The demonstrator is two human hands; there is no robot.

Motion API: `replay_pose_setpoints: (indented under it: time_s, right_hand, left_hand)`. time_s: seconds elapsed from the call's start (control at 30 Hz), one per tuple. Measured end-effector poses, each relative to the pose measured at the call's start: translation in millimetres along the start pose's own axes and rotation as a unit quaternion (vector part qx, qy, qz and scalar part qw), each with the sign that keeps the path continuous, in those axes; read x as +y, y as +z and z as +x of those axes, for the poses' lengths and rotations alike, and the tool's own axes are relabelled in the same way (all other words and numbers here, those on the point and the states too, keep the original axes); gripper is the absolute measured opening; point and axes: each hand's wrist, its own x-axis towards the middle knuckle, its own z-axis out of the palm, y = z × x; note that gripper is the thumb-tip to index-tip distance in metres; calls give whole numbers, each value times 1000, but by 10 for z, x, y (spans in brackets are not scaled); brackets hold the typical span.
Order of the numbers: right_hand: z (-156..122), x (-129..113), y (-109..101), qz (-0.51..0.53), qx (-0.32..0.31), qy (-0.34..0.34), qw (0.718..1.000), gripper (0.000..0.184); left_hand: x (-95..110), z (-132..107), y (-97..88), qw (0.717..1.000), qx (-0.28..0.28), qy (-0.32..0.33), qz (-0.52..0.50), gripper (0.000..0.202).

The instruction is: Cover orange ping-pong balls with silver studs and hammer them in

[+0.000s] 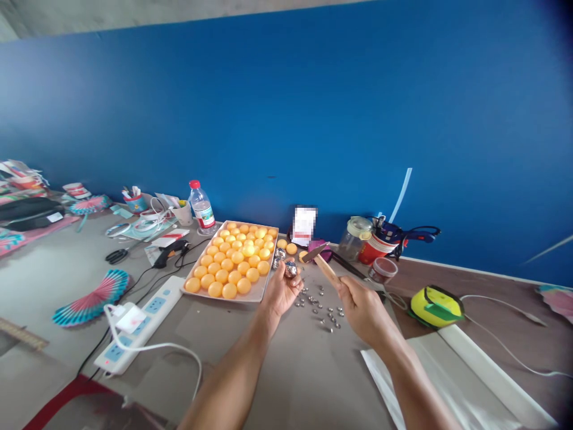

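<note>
My left hand [281, 295] is closed round a ball covered in shiny silver studs [291, 269], held up at its fingertips above the table. My right hand [360, 307] grips the wooden handle of a small hammer [329, 273], whose dark head is raised just right of the studded ball, apart from it. Another silver-studded ball [280, 255] lies behind my left hand. Between and below the hands, several small shiny thumbtacks [330, 310] are scattered on the grey tabletop. A few loose orange balls [291, 248] sit behind them.
Left of my hands, a shallow tray [248, 298] holds rows of orange balls. Further left are a power strip [145, 325] with a white cable, a glue gun [171, 253], scissors [117, 255] and a water bottle [203, 209]. A jar [355, 239] and a yellow-green tape measure [436, 306] stand right.
</note>
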Motion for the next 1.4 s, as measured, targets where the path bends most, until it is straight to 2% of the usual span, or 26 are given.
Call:
replay_pose_setpoints:
  time_s: [0.43,0.77,1.4]
  right_hand:
    - [-9,-1,-10,-2,-4,4,1000,22]
    - [4,30,11,-9,-1,-2,1000,23]
    - [11,40,0,-16,-5,4,1000,23]
  left_hand:
    - [-13,5,-36,999,-4,-35,-13,26]
    - [2,8,-60,998,-46,-37,-34,24]
    - [-7,-8,-35,997,-38,-51,-52,21]
